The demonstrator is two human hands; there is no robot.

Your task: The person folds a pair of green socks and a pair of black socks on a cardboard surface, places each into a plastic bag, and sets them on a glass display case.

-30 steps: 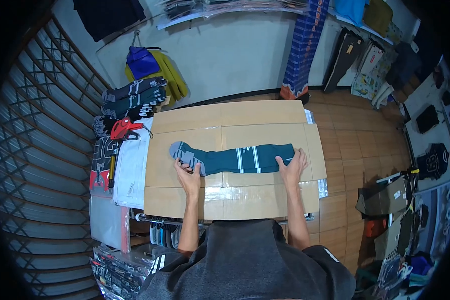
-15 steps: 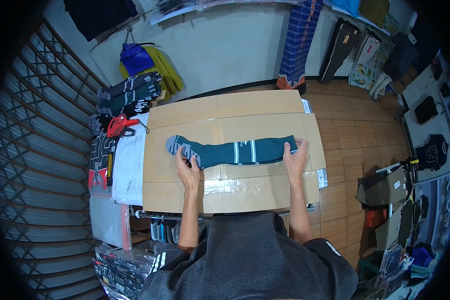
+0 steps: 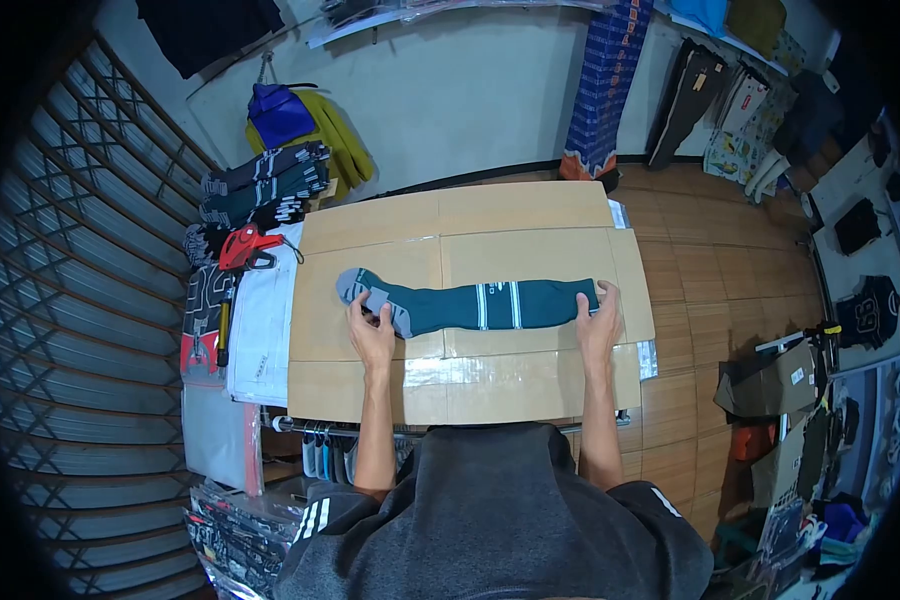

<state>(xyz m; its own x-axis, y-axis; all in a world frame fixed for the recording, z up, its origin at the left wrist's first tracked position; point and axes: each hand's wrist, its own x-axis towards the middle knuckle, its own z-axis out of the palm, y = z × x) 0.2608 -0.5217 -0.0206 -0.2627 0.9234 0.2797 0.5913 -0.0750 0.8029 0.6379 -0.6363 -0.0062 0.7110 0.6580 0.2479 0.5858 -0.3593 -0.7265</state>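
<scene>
A long green sock (image 3: 440,308) with white stripes and a grey foot lies stretched out flat across the cardboard-covered table (image 3: 510,385). Its foot end points left and its cuff points right. My left hand (image 3: 374,335) touches the grey heel and foot area, thumb and fingers apart on the fabric. At the cuff, my right hand (image 3: 598,318) rests with the thumb on the sock and the fingers at its right edge, spread apart.
Folded socks (image 3: 260,185) are stacked beyond the table's left corner. A red tape dispenser (image 3: 247,248) sits on white packaging (image 3: 262,340) at the left. Cardboard boxes (image 3: 770,385) stand on the right. A clothes rail runs under the near edge.
The fingers of my right hand have spread and shifted slightly at the cuff. My left hand has opened a little at the heel. The view has shifted slightly; the sock stays flat.
</scene>
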